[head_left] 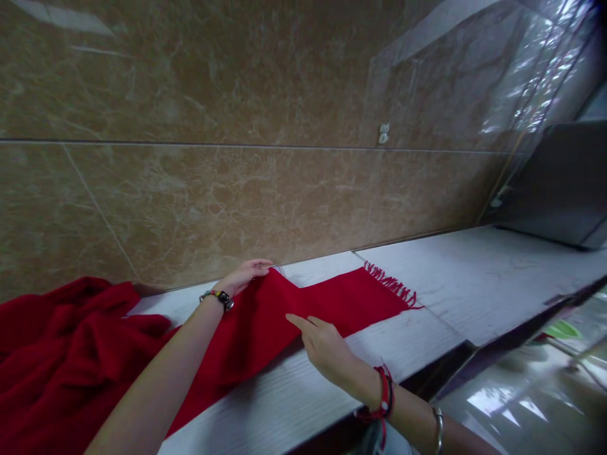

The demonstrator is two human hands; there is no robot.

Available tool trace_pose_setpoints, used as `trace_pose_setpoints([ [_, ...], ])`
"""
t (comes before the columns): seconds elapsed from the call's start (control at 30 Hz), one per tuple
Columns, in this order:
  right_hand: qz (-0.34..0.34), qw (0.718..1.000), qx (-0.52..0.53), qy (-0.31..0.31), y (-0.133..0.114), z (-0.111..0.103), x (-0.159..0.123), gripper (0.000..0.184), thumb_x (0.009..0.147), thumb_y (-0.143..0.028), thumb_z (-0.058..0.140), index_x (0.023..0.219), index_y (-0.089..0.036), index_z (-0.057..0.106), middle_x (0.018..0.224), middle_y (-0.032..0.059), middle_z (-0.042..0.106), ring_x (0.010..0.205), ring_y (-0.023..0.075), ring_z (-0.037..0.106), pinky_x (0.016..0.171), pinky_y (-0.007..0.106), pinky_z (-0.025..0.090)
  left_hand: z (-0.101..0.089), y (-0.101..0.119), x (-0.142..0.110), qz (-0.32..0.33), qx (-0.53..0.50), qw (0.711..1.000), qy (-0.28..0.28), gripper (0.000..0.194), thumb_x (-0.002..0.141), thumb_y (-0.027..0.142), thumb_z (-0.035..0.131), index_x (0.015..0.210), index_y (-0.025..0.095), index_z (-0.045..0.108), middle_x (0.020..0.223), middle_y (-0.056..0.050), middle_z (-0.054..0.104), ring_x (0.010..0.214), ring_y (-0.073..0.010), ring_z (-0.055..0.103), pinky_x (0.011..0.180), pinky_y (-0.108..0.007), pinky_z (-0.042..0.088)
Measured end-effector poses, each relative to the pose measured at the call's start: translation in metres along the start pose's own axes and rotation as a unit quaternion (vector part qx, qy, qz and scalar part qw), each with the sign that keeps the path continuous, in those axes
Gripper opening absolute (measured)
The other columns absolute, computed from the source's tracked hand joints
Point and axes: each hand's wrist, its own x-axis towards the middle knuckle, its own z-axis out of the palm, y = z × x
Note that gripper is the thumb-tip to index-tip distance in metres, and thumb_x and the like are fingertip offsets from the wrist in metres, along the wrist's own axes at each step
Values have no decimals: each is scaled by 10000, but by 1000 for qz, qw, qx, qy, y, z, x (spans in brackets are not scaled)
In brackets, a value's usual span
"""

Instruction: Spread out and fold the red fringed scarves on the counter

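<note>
A long red fringed scarf (348, 300) stretches along the white tabletop, its tasselled end lying flat to the right. At its far edge my left hand (244, 276) grips the cloth, fingers closed over it, and a raised fold runs across the scarf there. My right hand (327, 344) is at the near edge, with a finger stretched over the cloth; its other fingers are partly hidden, and the edge is lifted slightly off the table beside them. To the left, the rest of the red cloth (71, 354) lies in a loose, crumpled heap, partly behind my left forearm.
A brown marbled tile wall (237, 202) rises directly behind the narrow white table (474, 278). A dark grey box-like object (559, 183) stands at the table's far right end. Beyond the near edge is a shiny floor (512, 398) with a green basin (563, 329).
</note>
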Motion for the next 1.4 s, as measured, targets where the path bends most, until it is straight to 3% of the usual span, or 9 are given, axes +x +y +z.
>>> trace_pose_setpoints([
  [0.1, 21, 996, 65, 55, 16, -28, 0, 444, 773, -36, 296, 1126, -143, 541, 860, 71, 636, 707, 126, 577, 657, 234, 477, 27, 25, 18, 10, -3, 1000, -8, 355, 672, 151, 616, 1022, 158, 561, 798, -22, 656, 692, -109, 591, 690, -253, 459],
  [0.2, 41, 993, 62, 91, 38, -59, -1, 413, 776, -48, 296, 1054, -146, 586, 779, 47, 638, 645, 117, 571, 615, 224, 477, 57, 48, 43, 35, 18, 999, -29, 349, 699, 123, 577, 1047, 148, 556, 833, -41, 661, 692, -109, 595, 687, -257, 470],
  [0.37, 46, 991, -45, 121, 94, -104, -12, 405, 767, -52, 313, 1031, -169, 596, 872, 55, 648, 779, 141, 594, 711, 261, 480, 114, 74, 95, 66, 41, 995, -62, 356, 697, 108, 567, 1051, 143, 567, 839, -49, 667, 703, -116, 596, 669, -249, 477],
  [0.53, 106, 976, -169, 88, 153, -130, -32, 411, 779, -76, 332, 1125, -165, 536, 978, 77, 638, 842, 166, 599, 749, 287, 476, 171, 75, 146, 79, 89, 990, -76, 335, 692, 117, 557, 1025, 127, 592, 818, -53, 667, 681, -111, 585, 651, -230, 464],
  [0.73, 170, 951, -257, -27, 203, -122, -61, 421, 794, -69, 348, 1180, -158, 489, 896, 87, 652, 722, 157, 619, 647, 240, 471, 220, 43, 190, 66, 176, 979, -73, 348, 603, 52, 575, 941, 113, 630, 872, -68, 666, 757, -142, 581, 670, -232, 446],
  [0.97, 172, 938, -289, -81, 232, -97, -83, 393, 805, -72, 368, 1156, -180, 507, 838, 74, 647, 694, 144, 612, 563, 200, 438, 242, 9, 210, 70, 249, 962, -85, 409, 577, 40, 556, 972, 127, 618, 1001, -79, 641, 852, -158, 577, 692, -223, 439],
  [1.17, 113, 936, -328, -60, 249, -84, -94, 388, 802, -63, 395, 1148, -182, 525, 804, 72, 617, 669, 152, 592, 535, 218, 422, 254, -6, 214, 97, 295, 949, -56, 422, 563, 31, 562, 970, 127, 617, 967, -76, 650, 857, -172, 580, 750, -244, 430],
  [1.4, 42, 943, -327, 37, 258, -85, -103, 294, 815, -76, 439, 1041, -175, 599, 754, 55, 600, 660, 132, 559, 576, 215, 425, 263, -9, 211, 145, 338, 930, 15, 409, 641, 9, 494, 1017, 144, 582, 1036, -84, 610, 963, -178, 541, 823, -265, 409],
])
